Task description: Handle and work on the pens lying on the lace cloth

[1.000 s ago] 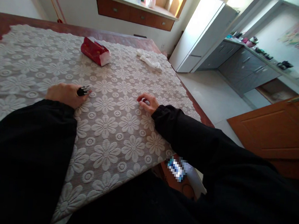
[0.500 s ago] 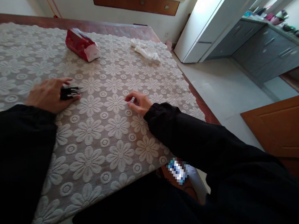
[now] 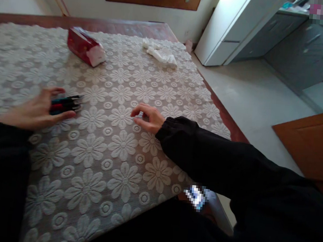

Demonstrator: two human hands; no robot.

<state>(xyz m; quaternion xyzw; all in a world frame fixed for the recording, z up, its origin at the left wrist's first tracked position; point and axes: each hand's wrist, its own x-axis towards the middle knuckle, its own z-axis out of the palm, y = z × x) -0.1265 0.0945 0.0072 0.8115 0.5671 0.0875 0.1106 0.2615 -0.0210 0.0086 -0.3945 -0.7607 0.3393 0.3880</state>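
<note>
My left hand (image 3: pixel 39 108) is at the left of the table, its thumb and fingers spread apart around a bundle of pens (image 3: pixel 66 104). The pens are mostly dark, with bits of red and blue-green, and lie on the lace cloth with their tips pointing right. Their rear ends are partly hidden by the hand, which is blurred. My right hand (image 3: pixel 147 118) rests on the cloth near the middle, loosely curled, with a gap between thumb and fingers and nothing in it.
A cream flower-patterned tablecloth (image 3: pixel 122 144) covers the wooden table. Toward the back lie a red package (image 3: pixel 83 47) and a crumpled white cloth or tissue (image 3: pixel 161 55). A white fridge (image 3: pixel 228 29) stands beyond the table, and a wooden panel (image 3: pixel 312 141) is at the right.
My left hand has drawn back to the left and its fingers have opened from the pens, so more of them shows. My right hand has hardly moved. The view has shifted slightly.
</note>
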